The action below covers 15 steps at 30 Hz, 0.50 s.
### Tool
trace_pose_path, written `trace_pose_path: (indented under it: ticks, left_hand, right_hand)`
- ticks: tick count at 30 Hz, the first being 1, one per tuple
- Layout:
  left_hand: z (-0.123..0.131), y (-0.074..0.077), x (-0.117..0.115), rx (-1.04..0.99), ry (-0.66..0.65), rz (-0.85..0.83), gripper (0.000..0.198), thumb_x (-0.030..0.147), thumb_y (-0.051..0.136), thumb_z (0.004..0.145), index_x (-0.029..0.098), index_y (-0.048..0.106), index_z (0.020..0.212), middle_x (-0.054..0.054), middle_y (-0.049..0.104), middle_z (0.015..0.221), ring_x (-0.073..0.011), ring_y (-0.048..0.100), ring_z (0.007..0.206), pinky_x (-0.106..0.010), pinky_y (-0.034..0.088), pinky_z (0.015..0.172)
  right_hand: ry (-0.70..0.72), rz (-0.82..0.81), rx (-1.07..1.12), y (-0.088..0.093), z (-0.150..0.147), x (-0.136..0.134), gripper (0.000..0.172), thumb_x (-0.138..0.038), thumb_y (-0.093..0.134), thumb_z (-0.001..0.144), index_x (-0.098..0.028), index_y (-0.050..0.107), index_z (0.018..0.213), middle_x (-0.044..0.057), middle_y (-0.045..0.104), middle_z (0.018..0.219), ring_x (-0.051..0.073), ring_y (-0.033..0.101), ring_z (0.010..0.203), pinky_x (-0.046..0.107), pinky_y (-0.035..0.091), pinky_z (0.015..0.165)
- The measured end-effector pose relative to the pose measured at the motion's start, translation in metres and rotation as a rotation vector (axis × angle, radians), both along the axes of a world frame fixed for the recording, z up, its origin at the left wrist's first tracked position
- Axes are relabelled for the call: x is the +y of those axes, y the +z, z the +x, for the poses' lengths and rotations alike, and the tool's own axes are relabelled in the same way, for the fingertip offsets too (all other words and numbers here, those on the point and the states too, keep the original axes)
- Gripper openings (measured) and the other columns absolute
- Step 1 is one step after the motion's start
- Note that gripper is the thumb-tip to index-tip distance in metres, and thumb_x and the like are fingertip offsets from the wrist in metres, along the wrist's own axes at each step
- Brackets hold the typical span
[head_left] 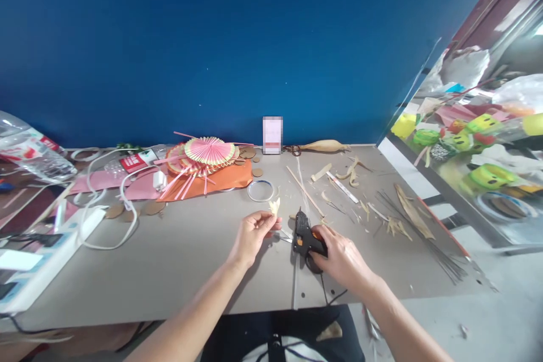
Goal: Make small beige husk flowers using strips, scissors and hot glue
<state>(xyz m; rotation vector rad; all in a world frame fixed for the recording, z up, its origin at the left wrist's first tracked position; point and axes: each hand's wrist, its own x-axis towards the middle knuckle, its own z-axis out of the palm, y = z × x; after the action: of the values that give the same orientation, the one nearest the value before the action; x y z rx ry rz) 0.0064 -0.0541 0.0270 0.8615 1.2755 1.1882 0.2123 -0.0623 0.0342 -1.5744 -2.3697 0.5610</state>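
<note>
Between its thumb and fingers, my left hand (255, 233) pinches a small pale flower-shaped piece (275, 207), which looks made of dried husk strips. My right hand (339, 251) is wrapped around the grip of a black glue gun (302, 233) with orange details. The gun stands just right of the pale piece, apart from it, and a clear glue stick (296, 288) runs from its rear toward the table's front edge. Scissor-like metal blades (286, 238) show between my hands, partly hidden. Beyond my left hand lies a roll of tape (260, 191).
Husk scraps (399, 227), thin dark wires (441, 260) and a white marker (343, 188) lie on the right. Pink paper fans (212, 151) rest on orange sheet (229, 181) at back left. A white power strip (55, 254) and cable (106, 247) occupy the left. A phone (272, 136) leans against the blue wall.
</note>
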Motion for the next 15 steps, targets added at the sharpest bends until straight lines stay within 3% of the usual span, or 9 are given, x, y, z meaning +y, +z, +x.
trace_pose_path:
  ticks: [6,11,15]
  left_hand:
    - [0.010,-0.005,0.007,0.017,-0.033,-0.034,0.026,0.038,0.065,0.066,0.014,0.060,0.075,-0.009,0.070,0.086,-0.0207,0.065,0.077,-0.025,0.046,0.060]
    - [0.015,-0.004,0.000,0.049,-0.106,-0.067,0.027,0.040,0.064,0.066,0.014,0.062,0.074,-0.009,0.069,0.086,-0.0185,0.064,0.071,-0.023,0.043,0.056]
    - [0.012,-0.003,-0.003,0.038,-0.056,-0.055,0.029,0.041,0.065,0.065,0.014,0.062,0.074,-0.009,0.068,0.091,-0.0171,0.064,0.069,-0.022,0.042,0.054]
  right_hand:
    - [-0.060,0.009,0.079,-0.009,0.003,-0.003,0.029,-0.017,0.051,0.067,-0.023,0.048,0.095,0.001,0.059,0.085,0.018,0.057,0.078,0.025,0.037,0.065]
    - [-0.092,-0.026,0.152,-0.014,0.012,-0.009,0.030,-0.018,0.054,0.064,-0.023,0.051,0.094,0.000,0.059,0.083,0.018,0.056,0.075,0.026,0.038,0.065]
    - [-0.200,-0.097,0.446,-0.017,0.013,-0.012,0.024,-0.020,0.053,0.067,-0.021,0.049,0.090,-0.001,0.058,0.074,0.015,0.054,0.065,0.026,0.040,0.060]
